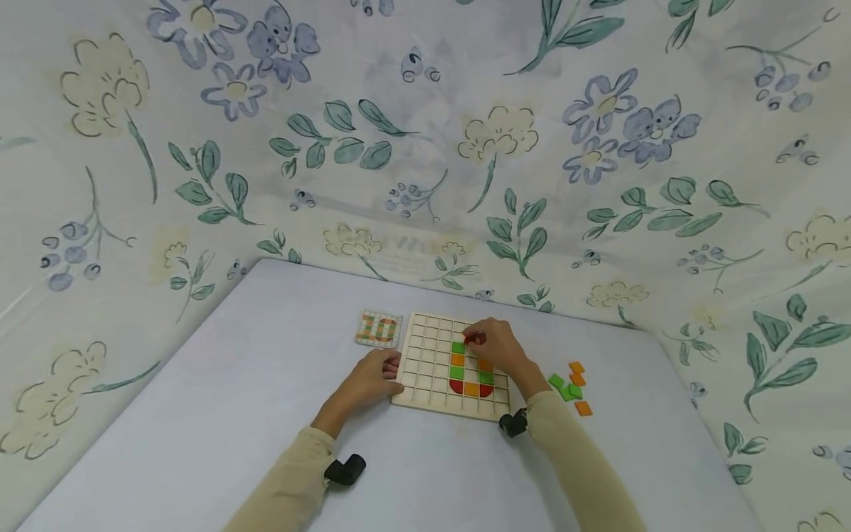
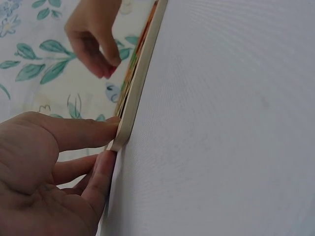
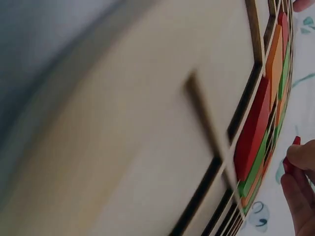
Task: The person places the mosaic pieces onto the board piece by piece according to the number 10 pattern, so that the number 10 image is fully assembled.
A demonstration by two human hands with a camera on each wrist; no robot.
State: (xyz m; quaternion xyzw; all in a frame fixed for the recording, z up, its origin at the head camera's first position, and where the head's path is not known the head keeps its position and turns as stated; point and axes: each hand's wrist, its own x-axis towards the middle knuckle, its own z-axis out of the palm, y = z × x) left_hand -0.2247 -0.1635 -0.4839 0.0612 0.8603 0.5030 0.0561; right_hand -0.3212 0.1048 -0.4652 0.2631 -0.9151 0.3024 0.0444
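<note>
A square wooden grid board [image 1: 422,369] lies on the table with red, orange and green tiles set in its right part, curved red ones at two lower corners of a U shape. My left hand [image 1: 368,378] grips the board's near left corner between thumb and fingers, also seen along its rim [image 2: 130,115] in the left wrist view. Over the far part of the grid, my right hand [image 1: 499,346] pinches a small red tile [image 3: 287,165] between thumb and fingertips. In the left wrist view the red tile shows a gap from the board.
A small pattern card [image 1: 379,329] with a coloured grid lies just left of the board's far corner. Several loose green and orange tiles [image 1: 583,408] lie on the white table [image 1: 199,414] to the right. Flowered cloth [image 1: 425,185] hangs behind and at both sides.
</note>
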